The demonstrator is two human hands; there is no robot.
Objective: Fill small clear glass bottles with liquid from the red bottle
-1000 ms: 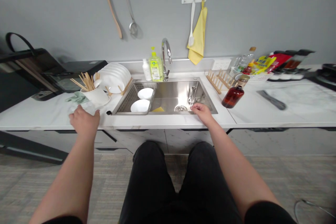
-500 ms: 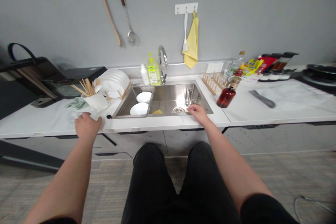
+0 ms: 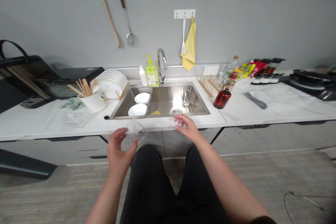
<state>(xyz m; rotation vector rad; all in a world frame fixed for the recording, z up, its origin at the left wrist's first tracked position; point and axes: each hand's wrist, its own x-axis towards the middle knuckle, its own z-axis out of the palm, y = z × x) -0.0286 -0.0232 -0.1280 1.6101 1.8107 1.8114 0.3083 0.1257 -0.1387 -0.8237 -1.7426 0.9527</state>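
Observation:
My left hand (image 3: 119,148) is in front of the counter's edge, its thumb and fingers curved round a crumpled piece of clear thin plastic (image 3: 135,128). Whether this plastic is a bag or a glove I cannot make out. My right hand (image 3: 187,127) is before the sink's front rim, fingers slightly bent and apart, with nothing in it. Behind both hands is the steel sink (image 3: 168,96), with white bowls (image 3: 137,110) in a wire basket at its left. Another flat clear plastic piece (image 3: 76,119) lies on the counter at the left.
Left of the sink stand a white mug (image 3: 95,103) of chopsticks, racked white plates (image 3: 111,82) and a green cloth (image 3: 72,104). Dish soap (image 3: 151,74) and the faucet (image 3: 162,64) are behind it. A brown bottle (image 3: 222,98) and wooden rack (image 3: 207,84) stand to the right.
My left hand has left the counter beside the mug and moved right and nearer me, carrying clear plastic. My right hand has drawn back left from the sink, its fingers spreading.

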